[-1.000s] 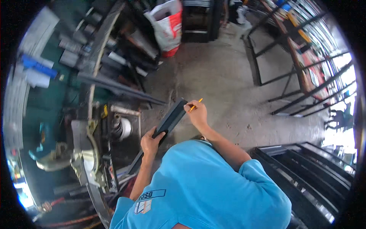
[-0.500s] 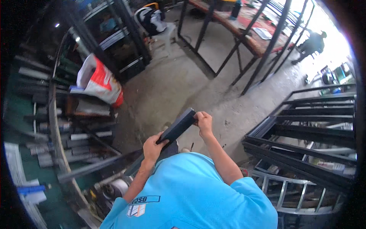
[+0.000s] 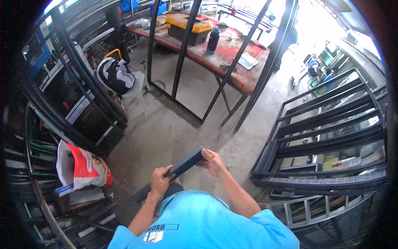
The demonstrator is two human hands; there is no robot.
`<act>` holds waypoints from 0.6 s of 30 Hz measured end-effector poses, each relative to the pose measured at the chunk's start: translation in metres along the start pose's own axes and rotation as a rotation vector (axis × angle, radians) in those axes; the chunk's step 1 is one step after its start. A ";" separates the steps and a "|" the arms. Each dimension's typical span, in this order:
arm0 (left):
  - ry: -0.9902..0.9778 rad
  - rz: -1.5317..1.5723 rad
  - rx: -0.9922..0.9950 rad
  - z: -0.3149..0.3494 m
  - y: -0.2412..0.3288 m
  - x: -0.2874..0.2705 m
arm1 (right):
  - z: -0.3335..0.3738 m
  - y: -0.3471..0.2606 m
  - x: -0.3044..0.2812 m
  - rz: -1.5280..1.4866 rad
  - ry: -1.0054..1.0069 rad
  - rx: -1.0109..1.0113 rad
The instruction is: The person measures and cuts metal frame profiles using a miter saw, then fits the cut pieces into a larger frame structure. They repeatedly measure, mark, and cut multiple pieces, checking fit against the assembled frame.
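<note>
A long dark profile bar [image 3: 186, 163] with a flat face slants in front of my body. Its far end points up and to the right, while its near part runs down past my left forearm. My left hand [image 3: 160, 181] is wrapped round the bar partway along, thumb on top. At the far end, my right hand [image 3: 213, 162] is closed with its fingertips pinching the bar's end. Whether those fingertips also hold something small cannot be made out.
An upright black frame [image 3: 177, 74] stands ahead, before a red-topped table [image 3: 232, 79] with a yellow-lidded toolbox [image 3: 188, 29] and a bottle [image 3: 212, 40]. Stacked black frames [image 3: 323, 137] lie right, above a metal ladder [image 3: 309, 211]. A red-and-white sack [image 3: 85, 166] sits left, near a white chair [image 3: 139, 89].
The view has tilted up, showing more of the table and the toolbox. Both hands and the bar now appear lower in the picture, with the same grip on the bar.
</note>
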State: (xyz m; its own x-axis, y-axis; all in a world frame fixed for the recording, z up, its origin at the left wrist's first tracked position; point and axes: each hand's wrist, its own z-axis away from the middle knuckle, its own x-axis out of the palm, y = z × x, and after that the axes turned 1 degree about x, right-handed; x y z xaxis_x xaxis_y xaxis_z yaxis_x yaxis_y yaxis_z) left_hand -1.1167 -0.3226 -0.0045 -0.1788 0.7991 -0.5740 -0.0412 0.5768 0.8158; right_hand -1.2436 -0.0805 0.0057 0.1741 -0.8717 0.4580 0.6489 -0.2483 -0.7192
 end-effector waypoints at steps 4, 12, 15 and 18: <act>-0.048 -0.142 0.162 -0.079 0.002 -0.025 | -0.032 -0.052 0.031 0.338 0.232 -0.015; -0.043 -0.097 0.425 -0.275 0.036 -0.019 | -0.086 -0.130 -0.005 -0.017 0.410 -0.424; 0.112 0.006 0.616 -0.345 0.086 -0.014 | -0.104 -0.182 -0.032 -0.160 0.494 -0.609; 0.059 0.222 0.646 -0.401 0.103 -0.003 | -0.116 -0.236 -0.046 -0.330 0.473 -0.722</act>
State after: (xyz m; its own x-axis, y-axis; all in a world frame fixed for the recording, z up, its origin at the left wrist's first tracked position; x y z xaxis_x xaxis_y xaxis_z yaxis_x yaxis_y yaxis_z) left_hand -1.5142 -0.3334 0.1095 -0.1696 0.9101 -0.3780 0.5941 0.4004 0.6976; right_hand -1.4904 -0.0304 0.0935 -0.3616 -0.7521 0.5511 -0.0356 -0.5795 -0.8142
